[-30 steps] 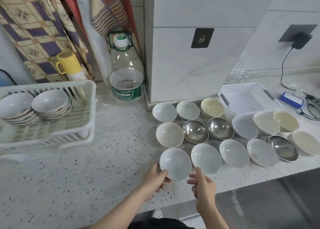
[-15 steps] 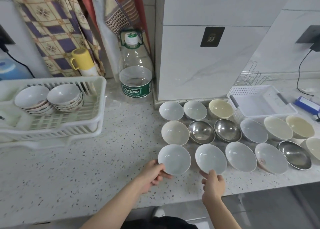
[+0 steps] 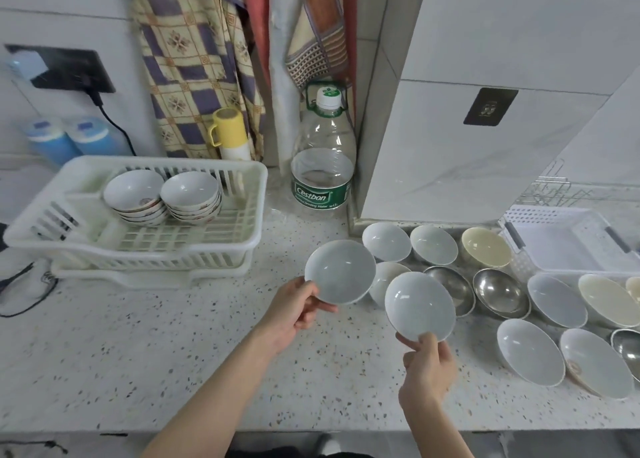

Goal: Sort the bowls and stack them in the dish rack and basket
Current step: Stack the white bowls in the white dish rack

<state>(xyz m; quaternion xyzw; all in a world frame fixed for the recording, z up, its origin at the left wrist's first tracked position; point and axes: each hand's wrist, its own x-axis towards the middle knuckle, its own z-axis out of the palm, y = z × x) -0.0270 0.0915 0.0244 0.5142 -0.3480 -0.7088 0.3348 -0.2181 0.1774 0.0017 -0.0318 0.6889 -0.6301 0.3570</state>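
Each hand holds one pale bowl up off the counter [image 3: 173, 353]. The left hand [image 3: 294, 310] pinches the near rim of one bowl [image 3: 340, 271] — thumb on top, fingers curled under. The right hand [image 3: 427, 364] pinches the near edge of the other bowl [image 3: 419, 306], which tips toward the camera. The dish rack [image 3: 239, 229] stands to the left — two stacks of bowls [image 3: 162, 196] sit inside.

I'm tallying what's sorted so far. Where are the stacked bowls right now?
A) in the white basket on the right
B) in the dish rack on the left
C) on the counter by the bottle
B: two stacks of bowls sit in the dish rack; the basket holds none.
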